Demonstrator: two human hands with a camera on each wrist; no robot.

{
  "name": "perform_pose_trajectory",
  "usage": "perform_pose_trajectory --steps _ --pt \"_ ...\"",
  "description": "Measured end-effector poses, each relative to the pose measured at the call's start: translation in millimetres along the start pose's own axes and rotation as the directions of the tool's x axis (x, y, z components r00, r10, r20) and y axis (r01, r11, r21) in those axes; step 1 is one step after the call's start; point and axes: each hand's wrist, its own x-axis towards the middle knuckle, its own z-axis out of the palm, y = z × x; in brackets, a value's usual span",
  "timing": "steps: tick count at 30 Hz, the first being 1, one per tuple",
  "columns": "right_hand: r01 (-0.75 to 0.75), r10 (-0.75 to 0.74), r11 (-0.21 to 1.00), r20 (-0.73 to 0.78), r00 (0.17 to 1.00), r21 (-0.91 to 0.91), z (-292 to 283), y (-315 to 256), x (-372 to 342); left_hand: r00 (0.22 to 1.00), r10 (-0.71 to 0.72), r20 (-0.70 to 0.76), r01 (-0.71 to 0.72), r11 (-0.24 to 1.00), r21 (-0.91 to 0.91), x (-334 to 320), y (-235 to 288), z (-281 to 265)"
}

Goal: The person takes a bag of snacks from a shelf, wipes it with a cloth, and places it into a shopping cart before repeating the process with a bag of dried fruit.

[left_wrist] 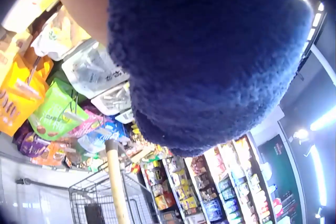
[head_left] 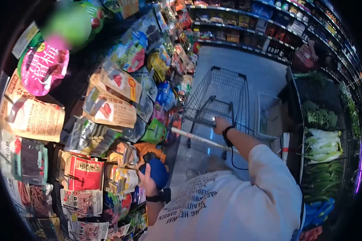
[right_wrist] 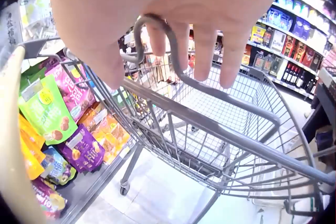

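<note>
"Two hands at work: how far along is this?"

"Midway, I'd judge. The left hand [head_left: 149,186] holds up a blue plush [head_left: 160,172], thumb against its side; the other fingers are hidden, so I can't tell how tightly. It is close to the racked packs [head_left: 82,176]."

"And the right hand [head_left: 220,125]?"

"Loose, fingers extended and apart, gripping nothing I can see. It reaches past the handle [left_wrist: 116,182], over the cart [right_wrist: 210,123], near a grey loop [right_wrist: 220,95]. I can't tell whether the palm rests on that."

"So what's done?"

"The plush is in hand."

"And left?"

"Finding it a place, probably: the cart or a rack. It isn't set down yet, and I can't make out any goods in the basket."
</note>
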Motion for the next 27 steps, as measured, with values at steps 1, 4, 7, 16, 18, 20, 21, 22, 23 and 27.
perform_pose_trajectory --steps 1,4,7,16,18,20,21,22,23,27 --pt "-0.032 0.033 0.998 -0.016 0.999 0.051 -10 5 -17 1.0 -0.002 0.01 0.001 0.997 0.072 1 -9 1" --pt "-0.221 0.222 0.974 0.024 0.975 -0.042 -17 42 -56 0.989 0.009 0.149 -0.038 0.98 0.197 12 -22 15" --pt "-0.346 0.355 0.932 0.085 0.931 -0.111 -20 75 -102 0.975 -0.027 0.22 -0.029 0.968 0.248 17 -32 40" --pt "-0.451 0.398 0.723 0.219 0.891 0.524 31 212 -95 0.942 -0.239 0.235 0.177 0.95 0.255 79 -100 167" --pt "-0.427 0.355 0.732 0.237 0.904 0.531 22 218 -95 0.903 -0.318 0.288 0.243 0.932 0.268 88 -114 182" --pt "-0.463 0.376 0.693 0.27 0.886 0.553 13 229 -93 0.916 -0.184 0.357 0.026 0.915 0.404 100 -139 201" --pt "-0.456 0.368 0.686 0.271 0.89 0.566 6 233 -94 0.889 -0.124 0.442 -0.09 0.897 0.434 98 -142 211" --pt "-0.459 0.366 0.677 0.279 0.888 0.575 9 245 -90 0.887 -0.13 0.442 -0.092 0.89 0.446 103 -150 220" --pt "-0.405 0.346 0.779 0.211 0.914 0.478 18 257 -78 0.842 -0.142 0.52 -0.17 0.845 0.506 115 -163 220" --pt "-0.204 0.201 0.891 0.051 0.978 0.406 44 303 -35 0.78 -0.214 0.588 -0.385 0.577 0.72 123 -183 232"
